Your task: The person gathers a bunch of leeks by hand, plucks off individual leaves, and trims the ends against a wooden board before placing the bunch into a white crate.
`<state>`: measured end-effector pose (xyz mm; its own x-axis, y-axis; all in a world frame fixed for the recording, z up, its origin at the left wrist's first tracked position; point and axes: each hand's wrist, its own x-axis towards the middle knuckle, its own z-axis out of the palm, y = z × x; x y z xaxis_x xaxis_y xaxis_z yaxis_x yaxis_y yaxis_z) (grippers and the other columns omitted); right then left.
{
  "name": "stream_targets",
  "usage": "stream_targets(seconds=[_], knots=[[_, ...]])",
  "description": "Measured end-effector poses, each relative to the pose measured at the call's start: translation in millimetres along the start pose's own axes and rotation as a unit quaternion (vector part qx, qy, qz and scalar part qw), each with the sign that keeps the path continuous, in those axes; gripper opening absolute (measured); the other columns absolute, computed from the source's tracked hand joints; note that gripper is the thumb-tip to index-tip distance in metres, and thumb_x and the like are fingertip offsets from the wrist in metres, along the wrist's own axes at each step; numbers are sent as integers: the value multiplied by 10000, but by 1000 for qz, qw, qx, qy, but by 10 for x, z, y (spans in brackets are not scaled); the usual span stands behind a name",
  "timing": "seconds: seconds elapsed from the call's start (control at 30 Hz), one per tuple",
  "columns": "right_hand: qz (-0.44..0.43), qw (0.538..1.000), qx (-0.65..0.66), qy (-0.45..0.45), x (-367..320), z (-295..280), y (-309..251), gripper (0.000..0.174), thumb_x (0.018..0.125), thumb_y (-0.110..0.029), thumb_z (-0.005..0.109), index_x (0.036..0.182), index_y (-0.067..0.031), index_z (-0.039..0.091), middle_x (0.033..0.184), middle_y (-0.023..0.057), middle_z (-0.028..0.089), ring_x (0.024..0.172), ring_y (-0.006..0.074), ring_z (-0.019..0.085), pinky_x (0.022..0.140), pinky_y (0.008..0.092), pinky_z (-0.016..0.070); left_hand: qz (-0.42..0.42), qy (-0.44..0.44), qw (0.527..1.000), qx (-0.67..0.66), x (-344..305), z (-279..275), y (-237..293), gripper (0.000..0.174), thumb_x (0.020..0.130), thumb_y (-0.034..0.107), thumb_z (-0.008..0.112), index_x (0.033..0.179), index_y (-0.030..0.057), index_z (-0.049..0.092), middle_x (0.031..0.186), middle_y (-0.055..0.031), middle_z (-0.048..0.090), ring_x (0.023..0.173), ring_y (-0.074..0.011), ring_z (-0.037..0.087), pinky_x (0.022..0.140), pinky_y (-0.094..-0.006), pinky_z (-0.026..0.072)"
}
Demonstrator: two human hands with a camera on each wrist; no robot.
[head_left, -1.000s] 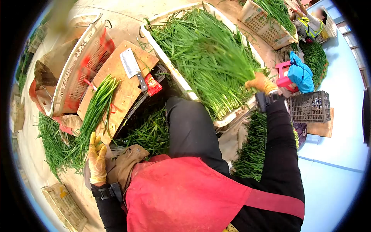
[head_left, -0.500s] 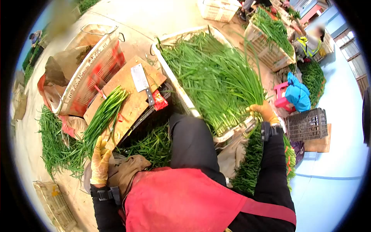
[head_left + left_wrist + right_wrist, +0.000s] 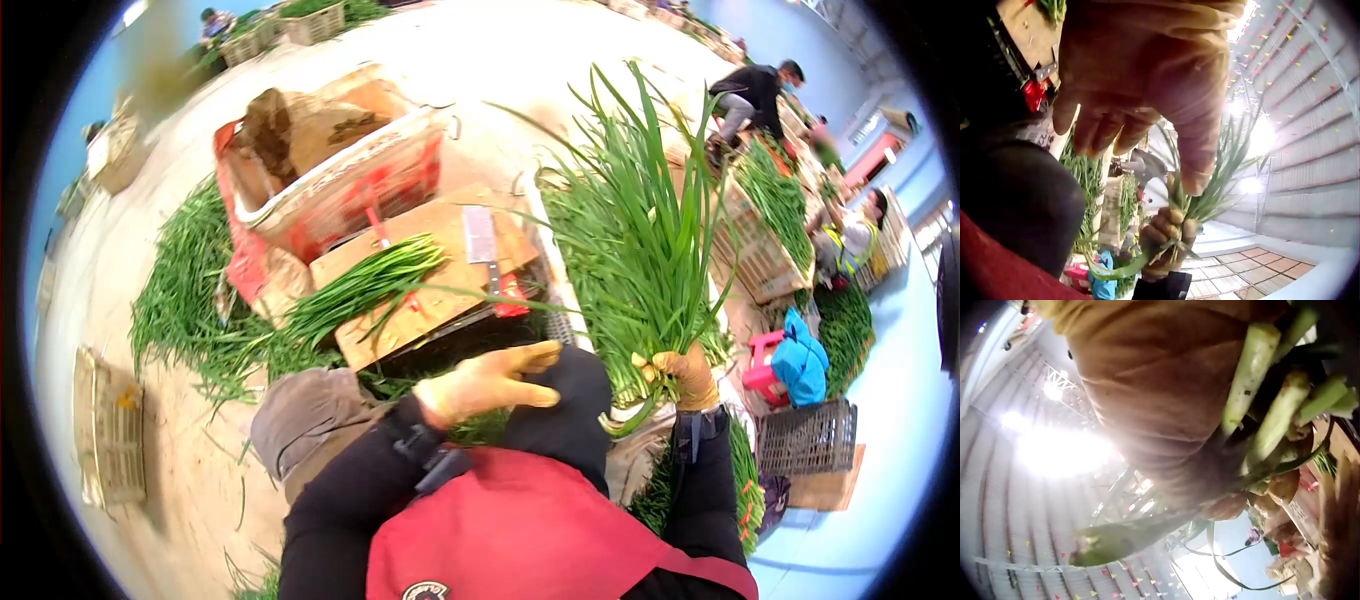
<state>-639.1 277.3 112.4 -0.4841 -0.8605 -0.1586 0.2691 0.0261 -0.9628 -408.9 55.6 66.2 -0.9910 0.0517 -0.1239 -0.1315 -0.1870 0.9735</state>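
Observation:
My right hand, in a yellowish glove, grips an upright bunch of garlic chives by its pale stem ends. The long leaves fan upward over the white crate full of the same greens. In the right wrist view cut stem ends stick out beside the glove, and one bent stalk hangs apart. My left hand, gloved too, reaches across above my knee with fingers extended and nothing in it. The left wrist view shows its fingers spread, the held bunch beyond them.
A cleaver lies on a wooden board, beside a pile of chives and a red packet. Behind the board stands a red-marked basket. At right are a pink stool, a dark crate and people working.
The right hand has raised the chives upright from lying over the crate. The left hand has moved right, from beside the board's pile to over the knee. The view has tilted up.

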Motion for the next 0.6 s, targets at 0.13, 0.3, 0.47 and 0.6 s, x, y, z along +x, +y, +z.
stream_targets(seconds=[0.13, 0.3, 0.47, 0.6], knots=[[94, 989, -11, -114, 90, 741, 30, 469, 740, -107, 800, 1140, 19, 592, 866, 124, 699, 632, 152, 630, 580, 250, 518, 154, 12, 981, -117, 1, 169, 62, 914, 778, 216, 782, 1508, 53, 257, 1469, -111, 403, 1377, -233, 330, 1137, -387, 240], [126, 953, -194, -196, 310, 1281, 365, 364, 801, -83, 733, 1128, -8, 592, 867, 63, 678, 675, 104, 584, 624, 255, 501, 240, 143, 914, -293, -260, 51, -483, 710, 848, 440, 701, 1377, 35, 457, 1349, -92, 529, 1247, -220, 478, 1085, -371, 343], [142, 889, -324, -291, 443, 1586, 628, 411, 791, -91, 744, 1158, -2, 582, 852, 48, 663, 679, 99, 572, 634, 282, 499, 250, 235, 848, -403, -815, -274, -514, 1008, 672, 723, 703, 1397, 82, 421, 1355, -106, 525, 1242, -284, 502, 1060, -470, 417], [202, 847, -334, -362, 556, 1762, 700, 421, 786, -92, 751, 1159, -2, 580, 850, 47, 670, 677, 101, 586, 636, 284, 502, 355, 287, 815, -358, -1133, -542, -330, 1134, 630, 730, 709, 1502, 139, 291, 1517, -153, 342, 1301, -326, 459, 1040, -497, 450]])
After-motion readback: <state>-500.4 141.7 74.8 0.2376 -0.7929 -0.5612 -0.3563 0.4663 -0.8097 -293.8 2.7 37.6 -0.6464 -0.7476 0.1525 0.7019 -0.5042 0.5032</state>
